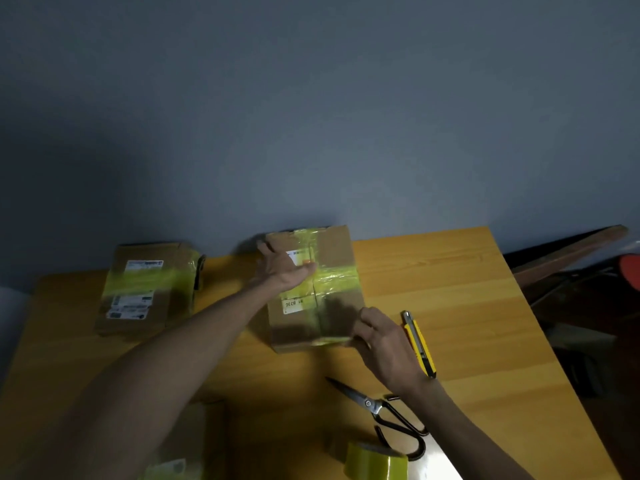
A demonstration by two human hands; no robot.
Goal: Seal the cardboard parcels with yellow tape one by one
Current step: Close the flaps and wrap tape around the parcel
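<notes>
A cardboard parcel (334, 258) crossed with yellow tape lies in the middle of the wooden table (450, 292). My left hand (284, 268) lies flat on its top with straight fingers, pressing near the white label. My right hand (381, 336) touches the parcel's near right corner, fingers curved against the edge. The roll of yellow tape (375, 462) stands at the table's near edge, apart from both hands. A second taped parcel (145, 289) sits at the far left.
A yellow utility knife (419, 342) lies just right of my right hand. Black-handled scissors (381, 410) lie under my right forearm. Another cardboard parcel (183, 448) with yellow tape shows at the bottom, below my left arm. A grey wall stands behind the table.
</notes>
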